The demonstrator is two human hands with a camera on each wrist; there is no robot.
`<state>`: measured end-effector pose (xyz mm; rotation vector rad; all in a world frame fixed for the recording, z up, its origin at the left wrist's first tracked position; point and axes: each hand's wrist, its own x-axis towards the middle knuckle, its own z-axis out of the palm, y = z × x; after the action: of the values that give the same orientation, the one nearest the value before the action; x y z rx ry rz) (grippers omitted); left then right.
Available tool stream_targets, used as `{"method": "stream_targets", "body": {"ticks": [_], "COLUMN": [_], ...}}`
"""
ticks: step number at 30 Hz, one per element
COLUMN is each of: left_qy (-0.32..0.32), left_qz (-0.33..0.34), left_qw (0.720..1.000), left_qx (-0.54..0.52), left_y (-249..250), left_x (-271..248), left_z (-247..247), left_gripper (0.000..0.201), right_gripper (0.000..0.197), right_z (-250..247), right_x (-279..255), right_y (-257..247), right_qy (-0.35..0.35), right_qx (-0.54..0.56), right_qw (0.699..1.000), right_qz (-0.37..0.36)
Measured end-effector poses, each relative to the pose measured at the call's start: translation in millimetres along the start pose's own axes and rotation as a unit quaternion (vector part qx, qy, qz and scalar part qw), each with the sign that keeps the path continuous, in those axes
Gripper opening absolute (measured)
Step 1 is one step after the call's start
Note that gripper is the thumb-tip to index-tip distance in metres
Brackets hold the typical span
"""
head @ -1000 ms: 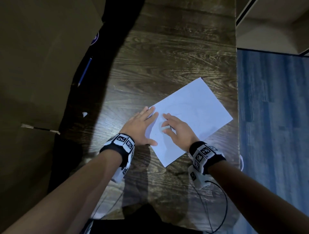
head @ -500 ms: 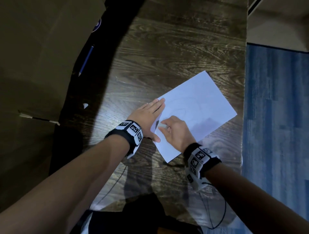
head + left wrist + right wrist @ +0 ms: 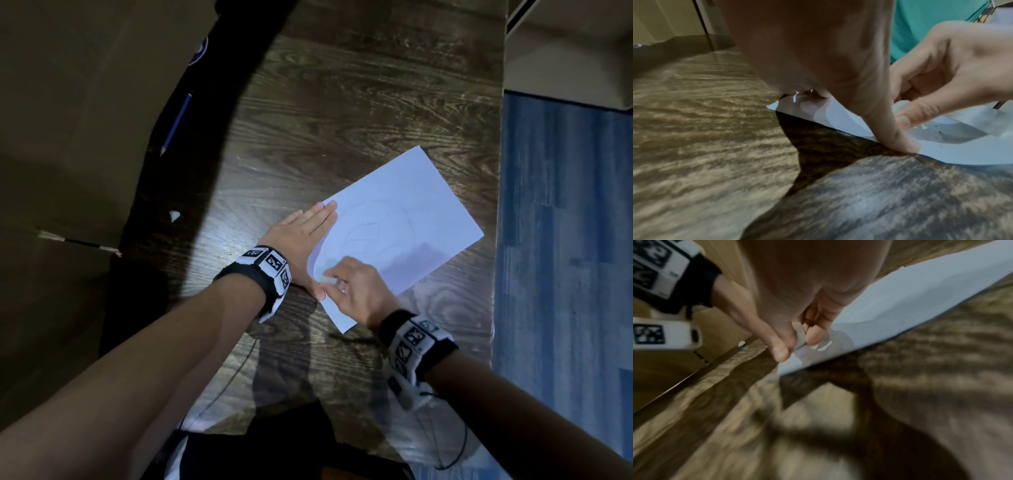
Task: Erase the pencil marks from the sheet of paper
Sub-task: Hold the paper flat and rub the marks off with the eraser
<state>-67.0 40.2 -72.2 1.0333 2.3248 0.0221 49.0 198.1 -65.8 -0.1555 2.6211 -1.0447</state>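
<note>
Your right hand (image 3: 356, 291) is pulling back toward you now. A second ago it was working farther up the paper (image 3: 411, 219), out beyond your left thumb; now it is sitting right beside that thumb, low on the sheet near its closest corner. You are pinching the small white eraser (image 3: 327, 281) between thumb and curled fingers, and from the right wrist view the eraser (image 3: 800, 337) is poking out just below your fingertips and meeting the paper (image 3: 910, 298).

Your left hand (image 3: 301, 236) is staying spread flat, fingers straight and together, the fingertips reaching over the paper's far left corner and the thumb pressing on its near left edge. It has also slid a little nearer to you along that edge. From the left wrist view the thumb (image 3: 892, 129) is bearing down right at the paper's border on the desk (image 3: 705, 146), with the right hand (image 3: 953, 68) just beside it.

Faint curved pencil lines (image 3: 364, 231) are showing ahead of your right hand, so the upper part looks unfinished. I would judge you are clearing the near patch first; most of the marks remain.

Off to the far left of your left hand, a blue pencil (image 3: 176, 123) is lying apart.
</note>
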Motion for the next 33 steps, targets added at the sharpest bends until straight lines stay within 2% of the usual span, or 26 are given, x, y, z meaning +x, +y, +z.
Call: {"method": "stream_targets", "body": {"ticks": [2, 6, 9, 12, 14, 17, 20, 23, 26, 27, 30, 33], "left_qy": [-0.006, -0.015, -0.013, -0.017, -0.013, -0.009, -0.015, -0.012, -0.012, -0.013, -0.014, -0.015], "left_qz": [-0.001, 0.001, -0.002, -0.001, -0.002, -0.001, 0.002, 0.0, 0.0, 0.0, -0.005, -0.007], "left_qw": [1.0, 1.0, 1.0, 1.0, 1.0, 1.0, 1.0, 1.0, 1.0, 1.0, 1.0, 1.0], "left_qx": [-0.001, -0.006, -0.002, -0.003, -0.002, -0.01, -0.012, -0.012, -0.011, -0.015, -0.023, -0.02], "left_y": [0.4, 2.1, 1.3, 1.7, 2.4, 1.6, 2.0, 0.4, 1.3, 1.1, 2.4, 3.6], "left_x": [0.4, -0.3, -0.7, -1.8, -1.3, -0.9, -1.4, -0.8, 0.1, 0.5, 0.1, -0.9], "left_z": [0.3, -3.4, -2.9, -4.1, -4.0, -3.4, -2.7, -2.0, -1.9, -2.2, -4.3, -5.8], "left_gripper": [0.154, 0.153, 0.153, 0.152, 0.152, 0.153, 0.154, 0.154, 0.156, 0.156, 0.156, 0.156], "right_gripper": [0.012, 0.014, 0.014, 0.01, 0.012, 0.015, 0.02, 0.013, 0.008, 0.009, 0.013, 0.016], "right_z": [-15.7, -34.7, -13.4, -3.9, -16.7, -36.0, -19.9, -1.2, -15.4, -22.0, -29.9, -11.6], "right_x": [21.7, 60.5, 26.3, -3.8, 17.6, 58.6, 44.0, -1.3, 11.8, 26.9, 60.3, 33.2], "right_y": [1.8, 10.1, 5.4, -0.8, 1.3, 7.1, 9.6, -1.9, -1.1, 0.4, 8.4, 0.9], "right_qy": [-0.013, 0.06, 0.09, 0.039, 0.015, 0.067, 0.104, 0.043, 0.003, 0.015, 0.078, 0.086], "right_qx": [-0.025, -0.037, -0.022, -0.002, -0.015, -0.037, -0.043, -0.016, -0.007, -0.014, -0.03, -0.02], "right_qw": [0.999, 0.997, 0.995, 0.999, 1.0, 0.996, 0.992, 0.998, 1.0, 1.0, 0.996, 0.994], "right_qz": [-0.021, 0.019, 0.036, 0.008, -0.007, 0.048, 0.057, 0.042, -0.013, -0.018, 0.043, 0.06]}}
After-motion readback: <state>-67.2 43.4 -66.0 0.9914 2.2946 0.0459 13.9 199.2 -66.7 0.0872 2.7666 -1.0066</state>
